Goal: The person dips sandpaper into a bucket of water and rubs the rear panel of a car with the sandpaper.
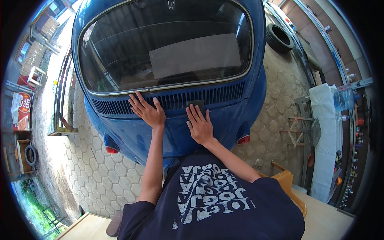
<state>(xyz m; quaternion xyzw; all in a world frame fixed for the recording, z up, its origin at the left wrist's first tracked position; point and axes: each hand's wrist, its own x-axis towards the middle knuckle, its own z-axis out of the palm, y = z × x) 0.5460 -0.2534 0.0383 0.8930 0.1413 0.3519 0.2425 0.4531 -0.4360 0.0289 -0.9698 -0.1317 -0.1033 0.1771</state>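
Head view: both hands lie flat, fingers spread, on a glossy blue car body just below its slotted vent grille. The right hand presses a dark sanding pad; the left hand grips nothing. Hexagonal paving surrounds the car; a tyre lies well apart.

Glossy blue painted metal car body, smooth dark glass rear window, rough stone paving.
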